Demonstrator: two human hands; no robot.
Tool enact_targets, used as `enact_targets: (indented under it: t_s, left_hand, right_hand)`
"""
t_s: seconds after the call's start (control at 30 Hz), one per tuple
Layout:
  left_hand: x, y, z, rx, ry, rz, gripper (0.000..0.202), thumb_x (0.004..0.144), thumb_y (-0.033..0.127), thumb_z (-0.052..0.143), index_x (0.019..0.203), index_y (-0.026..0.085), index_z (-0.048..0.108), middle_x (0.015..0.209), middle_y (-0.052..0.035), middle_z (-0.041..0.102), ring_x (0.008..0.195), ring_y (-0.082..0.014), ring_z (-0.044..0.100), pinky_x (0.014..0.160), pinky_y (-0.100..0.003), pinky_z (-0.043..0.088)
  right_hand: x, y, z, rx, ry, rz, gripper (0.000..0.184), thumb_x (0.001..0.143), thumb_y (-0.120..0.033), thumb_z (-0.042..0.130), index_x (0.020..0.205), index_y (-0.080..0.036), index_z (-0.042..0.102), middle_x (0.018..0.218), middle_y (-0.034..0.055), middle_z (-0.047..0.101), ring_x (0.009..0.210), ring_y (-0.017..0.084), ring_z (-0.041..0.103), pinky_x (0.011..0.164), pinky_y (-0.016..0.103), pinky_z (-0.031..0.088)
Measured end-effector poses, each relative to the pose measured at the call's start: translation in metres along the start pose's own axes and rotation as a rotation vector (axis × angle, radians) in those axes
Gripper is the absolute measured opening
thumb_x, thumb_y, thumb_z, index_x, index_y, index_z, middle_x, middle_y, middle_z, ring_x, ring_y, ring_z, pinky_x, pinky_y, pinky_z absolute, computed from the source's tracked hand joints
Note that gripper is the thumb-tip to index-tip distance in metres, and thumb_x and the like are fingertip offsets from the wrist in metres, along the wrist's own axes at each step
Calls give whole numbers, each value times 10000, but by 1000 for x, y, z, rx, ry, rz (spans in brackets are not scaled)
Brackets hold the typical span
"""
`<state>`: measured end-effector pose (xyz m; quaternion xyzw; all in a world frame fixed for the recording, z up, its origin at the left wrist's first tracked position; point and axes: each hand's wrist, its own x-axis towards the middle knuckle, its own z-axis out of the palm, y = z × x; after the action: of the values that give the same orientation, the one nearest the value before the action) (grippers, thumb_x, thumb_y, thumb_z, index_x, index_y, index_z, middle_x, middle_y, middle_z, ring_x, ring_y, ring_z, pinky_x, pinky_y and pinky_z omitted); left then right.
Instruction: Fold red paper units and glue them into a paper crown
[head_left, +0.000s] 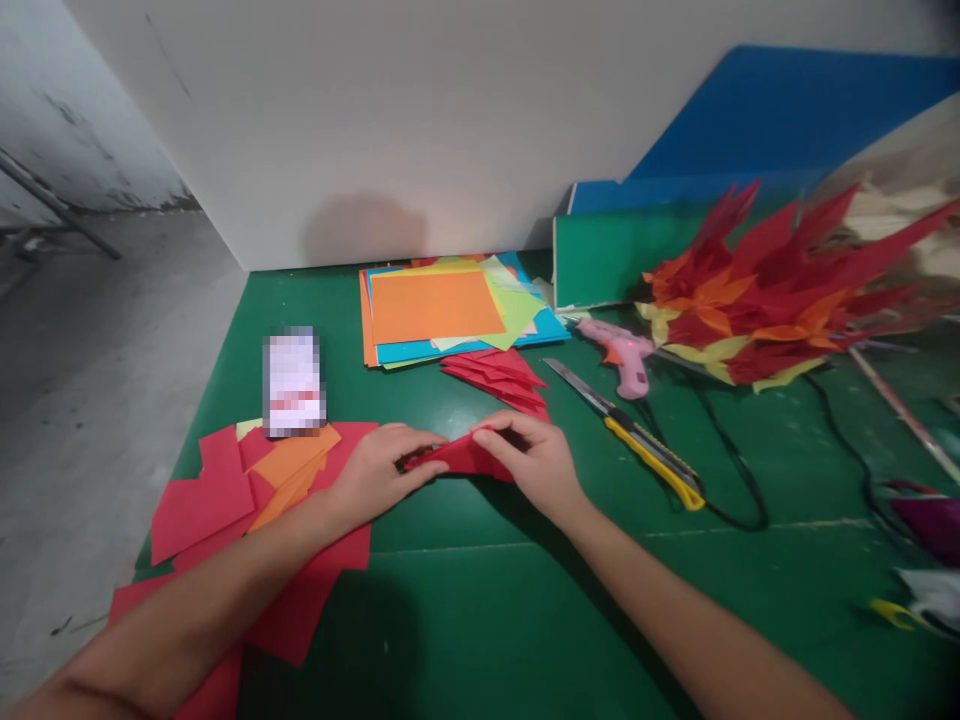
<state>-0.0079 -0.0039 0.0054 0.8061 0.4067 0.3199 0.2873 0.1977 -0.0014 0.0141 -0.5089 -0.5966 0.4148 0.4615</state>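
A piece of red paper (471, 456), narrow and seemingly folded, is held between both hands above the green table. My left hand (384, 468) pinches its left end between thumb and fingers. At the other end, my right hand (536, 462) grips the paper with the thumb on the near side. Just beyond the hands lies a pile of folded red paper pieces (499, 378). To the right of my right hand rests a utility knife (634, 440) with a yellow handle and its blade out. Loose red paper sheets (202, 505) and orange strips (294, 470) lie left of my left hand.
Coloured paper sheets (439, 305) are stacked at the back. A pink glue gun (621, 350) with a black cord lies right of them. Red, orange and yellow paper flames (757, 300) stand at the right. A blurred-out phone-like object (294, 382) is at the left. A white board (420, 120) rises behind.
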Motion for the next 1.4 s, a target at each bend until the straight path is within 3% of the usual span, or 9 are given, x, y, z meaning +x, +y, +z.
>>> enact_targets:
  t_s: [0.1, 0.2, 0.4, 0.57, 0.87, 1.03, 1.13, 1.3, 1.4]
  left_hand:
    - [0, 0, 1, -158, 84, -118, 265, 826, 320, 652, 1062, 204, 621, 949, -36, 694, 755, -124, 639, 671, -228, 521]
    - [0, 1, 1, -230, 127, -179, 166, 815, 289, 649, 945, 189, 622, 890, -28, 681, 703, -108, 628, 641, -213, 528]
    - [3, 3, -2, -351, 131, -256, 163, 789, 309, 678, 846, 169, 617, 795, -20, 662, 689, -110, 641, 626, -207, 530]
    - [4, 1, -2, -463, 129, -296, 201, 760, 317, 705, 838, 155, 615, 791, -24, 656, 669, -108, 645, 619, -210, 549]
    - [7, 2, -9, -181, 88, -260, 66, 818, 233, 651, 777, 191, 681, 734, 1, 704, 666, -116, 643, 608, -204, 508]
    - [8, 5, -13, -113, 122, -108, 97, 847, 214, 622, 771, 188, 675, 866, -28, 712, 818, -139, 658, 767, -256, 520]
    - [8, 7, -13, -120, 162, -62, 106, 844, 227, 624, 763, 186, 679, 873, -41, 704, 819, -139, 657, 772, -264, 527]
    - [8, 9, -12, -166, 149, -126, 107, 824, 231, 632, 735, 188, 671, 805, -36, 708, 777, -143, 660, 722, -260, 533]
    - [7, 9, -11, -300, 119, -273, 108, 803, 247, 636, 726, 170, 641, 766, -38, 698, 709, -137, 661, 630, -236, 531]
  right_hand:
    - [3, 5, -3, 80, 105, 47, 152, 747, -349, 690, 684, -216, 652, 712, 4, 691, 687, 159, 627, 697, 297, 513]
    - [5, 11, -5, 147, 171, 68, 180, 735, -383, 705, 686, -218, 651, 711, 0, 682, 685, 149, 614, 693, 286, 506]
    - [6, 14, -6, 173, 182, 77, 200, 725, -402, 719, 682, -222, 645, 714, -3, 680, 679, 142, 609, 682, 276, 505]
    - [6, 12, -10, 101, 156, -34, 156, 761, -364, 692, 705, -224, 651, 730, 8, 688, 705, 159, 626, 695, 294, 514]
    - [4, 9, -14, 45, 96, -224, 76, 801, -241, 653, 726, -227, 652, 716, -1, 674, 689, 144, 627, 673, 276, 516]
    - [4, 8, -13, 19, 113, -240, 78, 799, -238, 650, 722, -222, 653, 710, 6, 676, 678, 152, 630, 664, 287, 521]
    - [4, 7, -13, 16, 126, -226, 81, 795, -252, 653, 719, -224, 654, 715, 5, 684, 686, 157, 636, 671, 294, 521]
    - [4, 7, -14, -5, 141, -157, 118, 788, -303, 651, 699, -227, 653, 722, 16, 695, 706, 179, 645, 698, 328, 526]
    - [4, 8, -14, -16, 157, -119, 117, 778, -312, 654, 697, -228, 654, 730, 21, 705, 712, 186, 648, 706, 338, 531]
